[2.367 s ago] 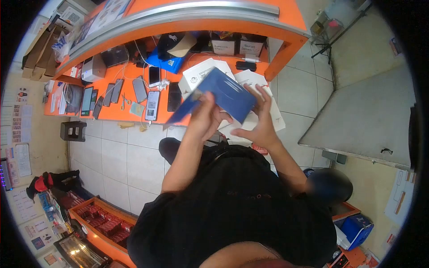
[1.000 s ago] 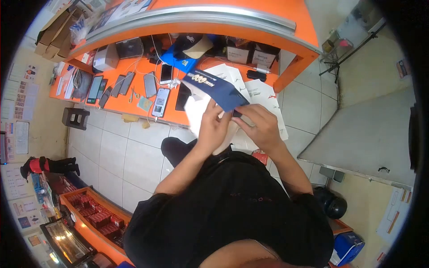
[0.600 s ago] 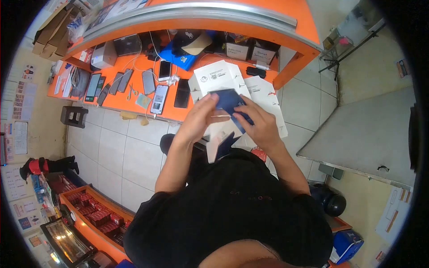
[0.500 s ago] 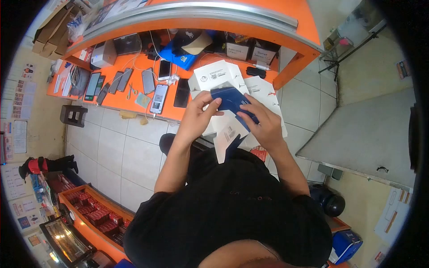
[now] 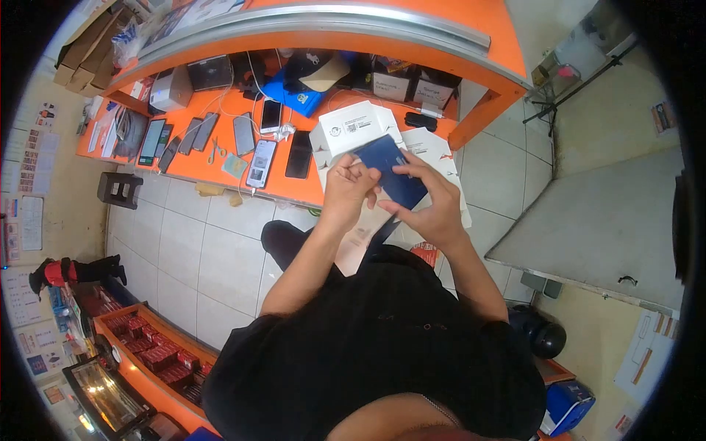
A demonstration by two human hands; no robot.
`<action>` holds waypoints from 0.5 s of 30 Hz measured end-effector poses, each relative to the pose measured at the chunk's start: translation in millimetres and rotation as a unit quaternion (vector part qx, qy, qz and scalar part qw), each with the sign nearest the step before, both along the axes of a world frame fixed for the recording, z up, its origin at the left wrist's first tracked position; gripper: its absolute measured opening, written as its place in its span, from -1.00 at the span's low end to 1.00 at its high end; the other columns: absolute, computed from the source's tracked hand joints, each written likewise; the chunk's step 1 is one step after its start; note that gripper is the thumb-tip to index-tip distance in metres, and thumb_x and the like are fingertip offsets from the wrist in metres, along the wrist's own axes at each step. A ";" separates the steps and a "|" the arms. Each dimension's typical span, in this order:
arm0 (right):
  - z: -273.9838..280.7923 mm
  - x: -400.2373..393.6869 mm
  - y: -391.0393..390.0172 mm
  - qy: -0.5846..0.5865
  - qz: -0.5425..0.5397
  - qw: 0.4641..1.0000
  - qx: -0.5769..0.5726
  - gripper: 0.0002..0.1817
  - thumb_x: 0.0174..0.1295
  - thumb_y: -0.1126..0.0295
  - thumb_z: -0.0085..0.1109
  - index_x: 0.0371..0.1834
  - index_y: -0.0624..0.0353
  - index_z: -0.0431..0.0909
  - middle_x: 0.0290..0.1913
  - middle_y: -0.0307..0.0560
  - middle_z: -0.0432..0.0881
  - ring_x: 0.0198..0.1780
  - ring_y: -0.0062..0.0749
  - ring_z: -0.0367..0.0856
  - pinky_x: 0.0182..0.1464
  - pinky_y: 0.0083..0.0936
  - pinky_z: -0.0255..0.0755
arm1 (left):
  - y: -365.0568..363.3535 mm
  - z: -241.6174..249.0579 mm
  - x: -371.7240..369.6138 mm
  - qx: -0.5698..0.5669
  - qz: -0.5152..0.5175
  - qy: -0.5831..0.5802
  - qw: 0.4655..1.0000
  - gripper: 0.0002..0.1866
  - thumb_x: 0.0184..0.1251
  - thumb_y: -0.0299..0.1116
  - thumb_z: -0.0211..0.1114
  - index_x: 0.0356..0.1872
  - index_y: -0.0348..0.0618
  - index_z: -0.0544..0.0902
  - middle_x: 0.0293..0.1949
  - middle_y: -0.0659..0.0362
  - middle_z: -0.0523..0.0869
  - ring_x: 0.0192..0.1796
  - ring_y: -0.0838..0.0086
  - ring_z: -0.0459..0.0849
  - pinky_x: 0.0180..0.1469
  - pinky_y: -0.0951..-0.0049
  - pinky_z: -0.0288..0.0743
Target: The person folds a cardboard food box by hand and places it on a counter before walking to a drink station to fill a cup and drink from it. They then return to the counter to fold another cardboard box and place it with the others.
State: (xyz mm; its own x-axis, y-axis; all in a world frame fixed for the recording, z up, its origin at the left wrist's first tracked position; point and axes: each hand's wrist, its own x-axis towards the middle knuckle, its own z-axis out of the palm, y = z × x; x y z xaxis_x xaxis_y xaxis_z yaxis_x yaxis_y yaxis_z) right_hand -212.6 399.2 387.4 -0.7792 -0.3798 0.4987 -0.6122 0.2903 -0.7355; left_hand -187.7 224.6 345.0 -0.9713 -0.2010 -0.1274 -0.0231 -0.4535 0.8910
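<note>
Dark blue cardboard (image 5: 390, 167), flat and creased, is gripped at its right edge by my right hand (image 5: 435, 197), thumb below and fingers on top. At its left side my left hand (image 5: 350, 192) is closed with fingers curled, and what its fingertips hold, if anything, is hidden. A pale flap (image 5: 356, 246) with small print hangs below, near my lap. Behind my hands lies an unfolded white carton (image 5: 358, 123) with printed marks, and another white sheet (image 5: 428, 145) shows to its right.
Several phones, one a lit phone (image 5: 261, 163), lie on the orange desk (image 5: 200, 163) at left, with scissors (image 5: 216, 151) and cables. A metal-edged shelf (image 5: 316, 22) spans above. A black stool (image 5: 120, 189) stands on the floor.
The blue cardboard has turned and shows a broader face. My left hand has shifted right and down, its fingers more curled, and the pale flap has swung lower left.
</note>
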 end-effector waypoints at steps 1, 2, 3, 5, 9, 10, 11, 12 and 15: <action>-1.3 -1.8 2.3 0.002 -0.001 1.000 -0.001 -0.57 0.05 0.37 0.61 -0.02 0.21 0.66 0.23 0.18 0.68 0.16 -0.05 0.74 0.16 -0.30 0.62 | 2.2 -1.4 -0.2 0.016 -0.001 -0.003 1.000 -0.84 0.30 -0.55 0.46 -0.26 -0.36 0.61 -0.51 0.13 0.72 -0.52 0.57 0.67 -0.56 0.60 0.50; -4.6 -4.4 5.7 -0.042 0.015 0.999 0.000 -0.54 0.02 0.36 0.62 -0.01 0.20 0.66 0.25 0.18 0.66 0.20 -0.07 0.71 0.20 -0.30 0.59 | 4.3 -2.1 -1.8 0.016 -0.003 -0.001 1.000 -0.84 0.30 -0.55 0.46 -0.26 -0.36 0.61 -0.51 0.13 0.72 -0.52 0.57 0.67 -0.56 0.60 0.50; -6.8 -5.9 9.8 -0.088 0.032 0.996 0.001 -0.51 0.00 0.36 0.63 0.01 0.20 0.65 0.27 0.19 0.65 0.25 -0.08 0.69 0.24 -0.30 0.56 | 6.9 -2.4 -1.7 -0.008 -0.022 0.018 1.000 -0.83 0.31 -0.55 0.45 -0.30 -0.36 0.58 -0.48 0.11 0.72 -0.53 0.57 0.66 -0.57 0.59 0.50; -2.7 -13.3 17.3 -0.081 0.045 0.996 -0.007 -0.50 0.00 0.38 0.62 0.04 0.18 0.64 0.27 0.17 0.65 0.25 -0.11 0.69 0.25 -0.31 0.55 | 10.4 2.8 -1.6 -0.038 -0.043 0.056 0.997 -0.82 0.35 -0.53 0.42 -0.39 -0.35 0.57 -0.44 0.06 0.74 -0.52 0.57 0.66 -0.55 0.58 0.52; 37.7 -39.9 46.3 -0.135 0.126 0.980 -0.068 -0.44 -0.04 0.45 0.63 0.06 0.16 0.57 0.25 0.13 0.67 0.29 -0.20 0.64 0.35 -0.34 0.46 | -26.9 71.6 11.8 -0.227 -0.339 -0.008 0.913 -0.82 0.27 -0.40 0.50 -0.34 -0.30 0.69 -0.36 0.13 0.79 -0.37 0.53 0.74 -0.44 0.52 0.61; 48.6 -47.2 55.1 -0.152 0.171 0.970 -0.079 -0.43 -0.06 0.48 0.64 0.05 0.15 0.55 0.24 0.12 0.68 0.31 -0.21 0.62 0.39 -0.34 0.43 | -42.4 69.4 11.2 -0.227 -0.342 -0.006 0.912 -0.82 0.27 -0.40 0.50 -0.34 -0.30 0.69 -0.36 0.13 0.79 -0.37 0.53 0.74 -0.44 0.52 0.61; 54.7 -57.3 63.4 -0.152 0.167 0.971 -0.079 -0.43 -0.06 0.48 0.64 0.05 0.15 0.55 0.24 0.12 0.68 0.31 -0.21 0.62 0.39 -0.34 0.43 | -56.5 64.6 7.3 -0.149 -0.309 0.156 0.926 -0.73 0.21 -0.32 0.54 -0.21 -0.27 0.71 -0.21 0.14 0.79 -0.23 0.47 0.75 -0.26 0.43 0.64; 58.3 -68.0 70.5 -0.167 0.250 0.951 -0.078 -0.41 -0.09 0.47 0.67 0.03 0.15 0.55 0.24 0.12 0.67 0.33 -0.22 0.60 0.40 -0.33 0.42 | -63.2 60.1 2.8 -0.065 -0.267 0.309 0.911 -0.61 0.16 -0.24 0.59 -0.07 -0.24 0.72 -0.05 0.15 0.79 -0.10 0.41 0.76 -0.09 0.34 0.68; 53.3 -82.7 62.8 -0.208 0.384 0.894 -0.099 -0.37 -0.16 0.46 0.72 0.01 0.14 0.55 0.24 0.13 0.65 0.34 -0.23 0.58 0.41 -0.32 0.41 | -32.4 66.2 -21.1 -0.224 -0.251 0.292 0.895 0.09 -0.01 -0.06 0.66 0.54 -0.18 0.25 0.39 -0.07 0.48 0.42 0.22 0.47 0.44 0.17 0.28</action>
State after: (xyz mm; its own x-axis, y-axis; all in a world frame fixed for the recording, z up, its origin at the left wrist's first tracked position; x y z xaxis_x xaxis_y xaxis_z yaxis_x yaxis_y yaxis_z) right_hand -295.3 462.1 440.7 -0.4608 -0.8186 0.3429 -0.2372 -0.2588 -0.9364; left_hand -208.8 192.2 411.2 -0.8277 0.3762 0.4165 0.4057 -0.1117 0.9072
